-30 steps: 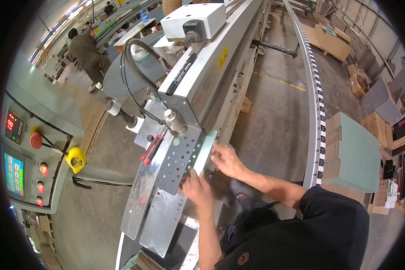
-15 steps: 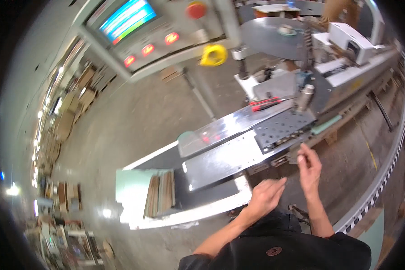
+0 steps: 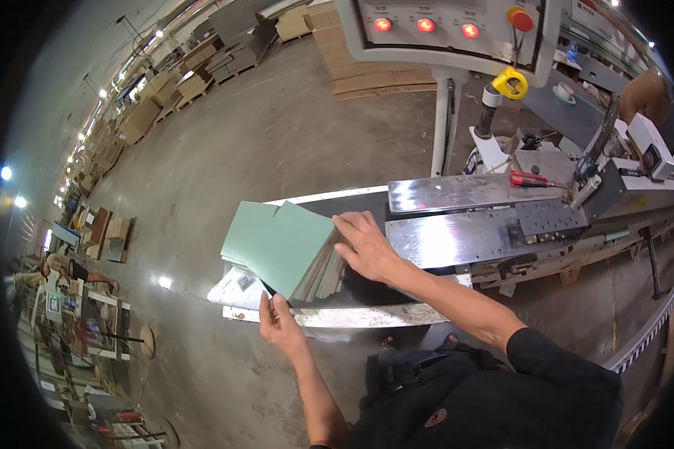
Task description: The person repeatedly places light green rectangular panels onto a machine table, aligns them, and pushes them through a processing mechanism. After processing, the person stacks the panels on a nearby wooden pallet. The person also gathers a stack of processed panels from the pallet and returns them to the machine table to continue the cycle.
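We see a stack of pale green panels [image 3: 281, 247] lying at the left end of the dark machine bed [image 3: 367, 209], with the top panel turned askew so that one corner points toward the bed's near edge. Our left hand [image 3: 278, 323] comes up from below and pinches that near corner of the top panel between thumb and fingers, closed on it. Our right hand [image 3: 367, 245] rests on the right side of the stack, fingers spread and curled over the panels' exposed brown edges, gripping the stack from that side.

Under the stack, some white printed sheets [image 3: 236, 288] stick out toward the bed's near left corner. To the right of the stack, touching distance from our right hand, two polished steel plates [image 3: 457, 236] run along the bed toward a perforated plate [image 3: 550, 218]. Red-handled pliers [image 3: 530, 179] lie on the far steel plate. Beyond the bed stands a control panel [image 3: 442, 30] with three lit red lamps, a red push button [image 3: 520, 19], and a yellow tape roll [image 3: 508, 82] hanging below it. The concrete floor [image 3: 262, 135] spreads out to the left, with stacked boards [image 3: 374, 63] farther back.
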`<state>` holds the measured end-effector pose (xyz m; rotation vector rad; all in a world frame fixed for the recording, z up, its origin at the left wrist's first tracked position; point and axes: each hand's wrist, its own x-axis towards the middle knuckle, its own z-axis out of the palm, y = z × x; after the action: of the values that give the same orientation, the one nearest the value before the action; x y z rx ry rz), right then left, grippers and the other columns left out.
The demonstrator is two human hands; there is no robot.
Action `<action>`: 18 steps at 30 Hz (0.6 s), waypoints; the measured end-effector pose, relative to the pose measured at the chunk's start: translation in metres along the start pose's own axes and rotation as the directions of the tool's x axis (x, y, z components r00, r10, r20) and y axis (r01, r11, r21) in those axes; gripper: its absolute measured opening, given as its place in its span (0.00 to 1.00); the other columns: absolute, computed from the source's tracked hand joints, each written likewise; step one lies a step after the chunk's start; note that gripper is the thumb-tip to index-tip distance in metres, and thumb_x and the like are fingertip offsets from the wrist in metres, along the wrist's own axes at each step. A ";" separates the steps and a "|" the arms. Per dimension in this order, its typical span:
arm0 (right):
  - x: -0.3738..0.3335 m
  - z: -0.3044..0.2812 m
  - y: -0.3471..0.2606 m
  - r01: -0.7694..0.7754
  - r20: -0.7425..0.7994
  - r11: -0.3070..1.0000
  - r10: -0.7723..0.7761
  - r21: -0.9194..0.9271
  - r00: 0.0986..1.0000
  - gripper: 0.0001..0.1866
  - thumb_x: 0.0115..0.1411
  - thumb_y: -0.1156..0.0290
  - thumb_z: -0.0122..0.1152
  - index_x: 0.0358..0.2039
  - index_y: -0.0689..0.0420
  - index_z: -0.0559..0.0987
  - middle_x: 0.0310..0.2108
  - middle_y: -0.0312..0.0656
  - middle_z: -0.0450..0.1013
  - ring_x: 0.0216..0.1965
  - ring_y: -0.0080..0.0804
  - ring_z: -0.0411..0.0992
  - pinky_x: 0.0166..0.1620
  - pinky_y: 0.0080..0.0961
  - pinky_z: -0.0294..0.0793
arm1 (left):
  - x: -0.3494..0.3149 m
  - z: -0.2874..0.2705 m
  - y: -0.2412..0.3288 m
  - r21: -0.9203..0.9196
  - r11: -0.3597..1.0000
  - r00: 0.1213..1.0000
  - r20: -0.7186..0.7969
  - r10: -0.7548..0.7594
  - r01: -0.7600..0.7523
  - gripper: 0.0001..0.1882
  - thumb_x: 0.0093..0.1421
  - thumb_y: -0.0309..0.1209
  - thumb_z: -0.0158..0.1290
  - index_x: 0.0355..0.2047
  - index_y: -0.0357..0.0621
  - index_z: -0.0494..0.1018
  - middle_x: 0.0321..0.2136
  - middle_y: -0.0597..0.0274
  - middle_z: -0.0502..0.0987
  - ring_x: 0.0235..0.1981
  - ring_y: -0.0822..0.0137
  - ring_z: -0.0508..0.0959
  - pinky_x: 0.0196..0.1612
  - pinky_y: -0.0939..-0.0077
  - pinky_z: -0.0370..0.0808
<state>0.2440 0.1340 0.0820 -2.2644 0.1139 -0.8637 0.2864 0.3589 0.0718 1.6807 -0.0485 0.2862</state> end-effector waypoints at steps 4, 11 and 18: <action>0.000 0.017 -0.018 -0.018 -0.011 0.990 0.017 -0.140 1.000 0.28 0.54 0.72 0.64 0.55 0.66 0.72 0.50 0.55 0.66 0.50 0.52 0.63 0.55 0.42 0.66 | 0.025 -0.003 -0.007 -0.092 0.992 0.993 0.090 -0.076 0.085 0.23 0.63 0.28 0.57 0.54 0.23 0.70 0.26 0.69 0.73 0.24 0.80 0.66 0.27 0.84 0.65; -0.008 0.031 -0.020 -0.248 -0.144 0.941 0.285 0.229 0.948 0.21 0.53 0.72 0.68 0.48 0.64 0.78 0.40 0.48 0.74 0.42 0.40 0.72 0.49 0.32 0.73 | 0.042 -0.012 -0.015 0.015 0.999 0.993 0.113 0.039 -0.041 0.21 0.63 0.26 0.56 0.52 0.20 0.71 0.32 0.60 0.78 0.30 0.74 0.72 0.34 0.81 0.71; -0.050 -0.024 -0.028 -0.335 0.101 0.228 0.673 0.914 0.733 0.19 0.60 0.72 0.65 0.49 0.64 0.73 0.35 0.38 0.73 0.37 0.25 0.74 0.40 0.20 0.77 | -0.024 0.004 0.035 0.012 0.993 0.959 0.259 0.111 -0.118 0.18 0.63 0.21 0.54 0.53 0.24 0.72 0.41 0.52 0.79 0.38 0.67 0.76 0.42 0.75 0.75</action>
<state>0.1859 0.1567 0.0855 -0.8867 0.4263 -0.6442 0.2566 0.3471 0.1006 1.7369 -0.3388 0.1532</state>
